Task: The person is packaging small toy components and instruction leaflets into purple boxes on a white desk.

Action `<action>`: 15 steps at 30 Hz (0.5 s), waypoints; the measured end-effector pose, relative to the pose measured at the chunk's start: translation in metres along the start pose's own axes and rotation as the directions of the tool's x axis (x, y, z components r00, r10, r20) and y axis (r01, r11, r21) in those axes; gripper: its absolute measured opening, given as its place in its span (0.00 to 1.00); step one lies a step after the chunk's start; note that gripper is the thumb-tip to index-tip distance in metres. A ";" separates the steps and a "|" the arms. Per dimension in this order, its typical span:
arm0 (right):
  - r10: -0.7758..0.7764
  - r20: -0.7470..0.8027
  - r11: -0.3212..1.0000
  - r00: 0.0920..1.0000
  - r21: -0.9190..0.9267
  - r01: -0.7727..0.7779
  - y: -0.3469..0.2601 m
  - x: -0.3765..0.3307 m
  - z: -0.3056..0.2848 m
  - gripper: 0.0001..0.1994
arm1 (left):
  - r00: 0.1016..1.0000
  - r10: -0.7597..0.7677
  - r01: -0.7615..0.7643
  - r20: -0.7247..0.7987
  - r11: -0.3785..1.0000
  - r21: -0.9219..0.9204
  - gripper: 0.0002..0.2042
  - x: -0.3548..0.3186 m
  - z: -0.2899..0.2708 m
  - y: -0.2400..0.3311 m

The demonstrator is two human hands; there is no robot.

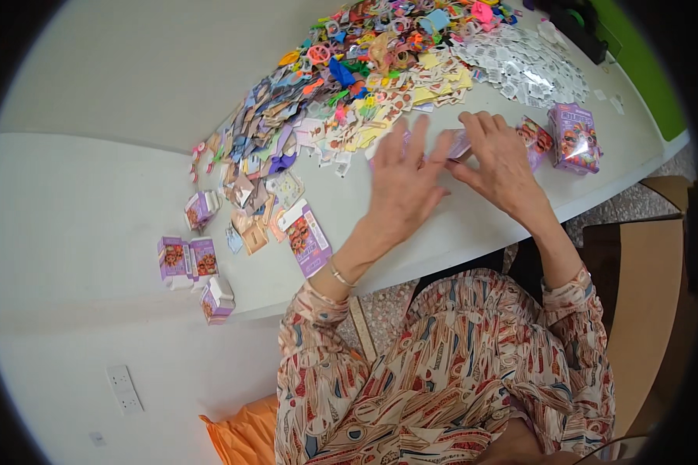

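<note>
A purple printed piece of card packaging [459, 145], apparently a small box, lies under my hands near the middle of the table. My right hand [504, 167] has its fingers curled over the right part of this box. Slightly blurred, my left hand [405, 182] spreads its fingers over the left part, touching or just above it; much of the box is hidden. Right of my right hand, another purple box [535, 141] lies partly hidden, and a purple box [575, 138] stands beyond it. A flat purple carton [306, 236] lies beside my left wrist.
Piles of colourful small toys [372, 46], printed cards [267, 116], yellow-edged cards [434, 85] and white slips [523, 66] cover the far table [411, 256]. Several purple boxes [190, 260] sit at the left edge. An open cardboard carton [644, 287] stands at right, an orange bag [244, 434] below.
</note>
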State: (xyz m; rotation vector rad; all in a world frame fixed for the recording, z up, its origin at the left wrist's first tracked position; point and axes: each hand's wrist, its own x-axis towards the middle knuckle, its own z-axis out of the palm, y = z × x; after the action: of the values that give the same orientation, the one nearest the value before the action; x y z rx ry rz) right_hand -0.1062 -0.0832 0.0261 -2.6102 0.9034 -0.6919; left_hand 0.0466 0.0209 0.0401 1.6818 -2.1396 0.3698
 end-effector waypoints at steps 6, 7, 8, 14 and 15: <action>0.042 -0.172 0.913 0.984 0.407 0.032 -0.002 -0.007 -0.009 0.38 | 0.980 -0.156 0.098 -0.123 0.917 -0.386 0.29 0.001 0.036 0.003; 0.040 -0.170 0.912 0.985 0.410 0.034 -0.005 -0.008 -0.012 0.38 | 0.980 -0.159 0.101 -0.122 0.918 -0.384 0.29 0.001 0.032 0.006; 0.077 -0.197 0.877 0.977 0.479 0.028 -0.008 -0.008 -0.017 0.42 | 0.943 -0.330 0.248 -0.051 0.795 -0.553 0.27 0.002 0.027 0.009; 0.005 -0.124 0.875 0.992 0.481 0.056 -0.014 -0.050 0.021 0.50 | 0.773 -0.572 0.381 0.273 0.074 -0.922 0.20 -0.022 0.013 0.033; 0.035 -0.086 0.887 0.996 0.462 0.009 -0.020 -0.054 0.027 0.50 | 0.761 -0.557 0.423 0.334 0.035 -0.906 0.17 -0.028 0.010 0.037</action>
State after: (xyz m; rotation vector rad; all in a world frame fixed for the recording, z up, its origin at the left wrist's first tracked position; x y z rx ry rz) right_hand -0.1193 -0.0300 -0.0069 -2.1596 0.6751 -0.9046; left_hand 0.0151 0.0494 0.0193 1.3151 -0.9582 -0.9335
